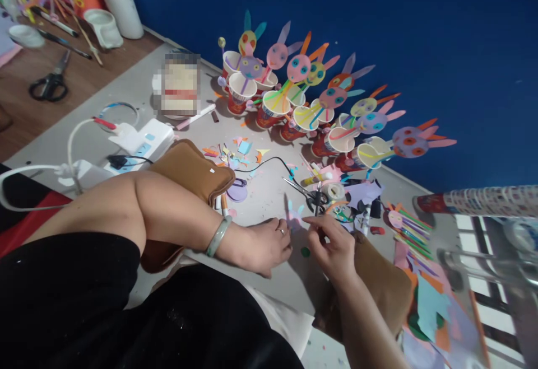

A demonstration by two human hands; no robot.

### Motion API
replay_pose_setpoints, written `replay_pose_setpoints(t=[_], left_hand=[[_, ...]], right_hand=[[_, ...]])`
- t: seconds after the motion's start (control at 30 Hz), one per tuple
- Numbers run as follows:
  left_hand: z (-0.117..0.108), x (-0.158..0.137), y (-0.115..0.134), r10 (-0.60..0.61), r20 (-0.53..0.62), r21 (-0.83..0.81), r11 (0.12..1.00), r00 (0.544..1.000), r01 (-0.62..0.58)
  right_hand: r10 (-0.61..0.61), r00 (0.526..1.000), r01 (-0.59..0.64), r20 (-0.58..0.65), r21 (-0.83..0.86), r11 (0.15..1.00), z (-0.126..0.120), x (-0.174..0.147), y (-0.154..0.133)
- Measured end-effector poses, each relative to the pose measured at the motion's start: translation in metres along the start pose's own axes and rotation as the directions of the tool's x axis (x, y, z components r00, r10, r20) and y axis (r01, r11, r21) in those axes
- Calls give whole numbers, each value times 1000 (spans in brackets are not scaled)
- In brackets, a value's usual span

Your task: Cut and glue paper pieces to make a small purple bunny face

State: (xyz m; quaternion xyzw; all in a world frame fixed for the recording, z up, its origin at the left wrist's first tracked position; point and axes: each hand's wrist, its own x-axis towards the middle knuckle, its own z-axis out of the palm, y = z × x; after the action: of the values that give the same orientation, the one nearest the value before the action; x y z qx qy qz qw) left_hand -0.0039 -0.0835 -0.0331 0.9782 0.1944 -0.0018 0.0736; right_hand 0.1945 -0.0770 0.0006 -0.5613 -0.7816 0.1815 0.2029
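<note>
My left hand (264, 247), with a pale green bangle (219, 236) at its wrist and a ring, rests on the grey tabletop with its fingers curled together. What lies under the fingertips is hidden. To its right, my right hand (333, 246) has thumb and forefinger bent into a pinch; I cannot make out what is in it. Just beyond both hands lies a small pale paper piece with ear-like tips (296, 211). Scissors (313, 196) lie behind my right hand, by a slim dark upright tool. A brown cushion (191, 170) is under my left forearm, another brown cushion (382, 271) beside my right.
Paper cups (273, 108) holding paper rabbit-eared figures stand along the blue wall. Paper scraps (244, 150) litter the middle. A power strip (145, 139) with cables is at left, black-handled scissors (49, 84) farther off. Stacked cups (483, 200) and coloured paper (432, 304) lie at right.
</note>
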Motion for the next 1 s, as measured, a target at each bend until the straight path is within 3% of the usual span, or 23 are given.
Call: replay_pose_setpoints(t=[0.1, 0.2, 0.3, 0.4, 0.57, 0.8, 1.0], left_hand=[[1, -1, 0, 1, 3, 38, 999, 1000, -2], [3, -4, 1, 11, -52, 74, 997, 999, -7], [0, -7, 1, 37, -55, 112, 993, 998, -31], [-9, -9, 0, 31, -45, 110, 994, 999, -26], [-19, -10, 0, 28, 56, 147, 988, 998, -36], [-4, -10, 5, 10, 7, 204, 979, 1000, -11], [-10, -10, 4, 16, 61, 181, 983, 998, -27]], right_hand=[[132, 988, -120, -78, 142, 983, 6, -9, 7], [294, 950, -246, -101, 334, 910, 13, -7, 17], [353, 930, -265, -104, 476, 839, 18, -3, 28], [293, 945, -179, -147, 517, 837, 20, -3, 36], [77, 970, 31, -230, 431, 902, 23, -10, 39], [-20, 963, 88, -268, 242, 966, 21, -14, 36], [-75, 950, 133, -302, 174, 976, 21, -11, 35]])
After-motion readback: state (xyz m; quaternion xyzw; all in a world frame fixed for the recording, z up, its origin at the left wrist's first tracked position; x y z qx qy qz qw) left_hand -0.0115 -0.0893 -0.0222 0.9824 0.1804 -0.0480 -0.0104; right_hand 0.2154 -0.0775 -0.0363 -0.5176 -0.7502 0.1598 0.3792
